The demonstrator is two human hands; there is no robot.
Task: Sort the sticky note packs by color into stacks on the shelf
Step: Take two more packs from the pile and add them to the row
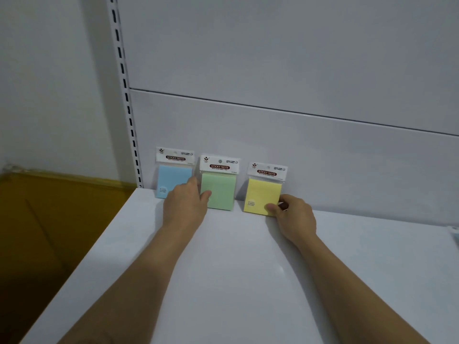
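Three packs stand on the shelf, each leaning against the back panel, side by side but apart: blue pack, green pack, yellow pack.

Left hand: positioned between the blue and green packs. The thumb lies on the front of the green pack at its left edge, and the fingers curl in at that edge, pinching it. The hand covers the blue pack's lower right corner.

Right hand: pinches the yellow pack's lower right corner, thumb in front, fingers curled round the right edge.

Surroundings: slotted upright just left of the blue pack; ochre surface below the shelf's left side; unidentifiable item cut off at the right edge.
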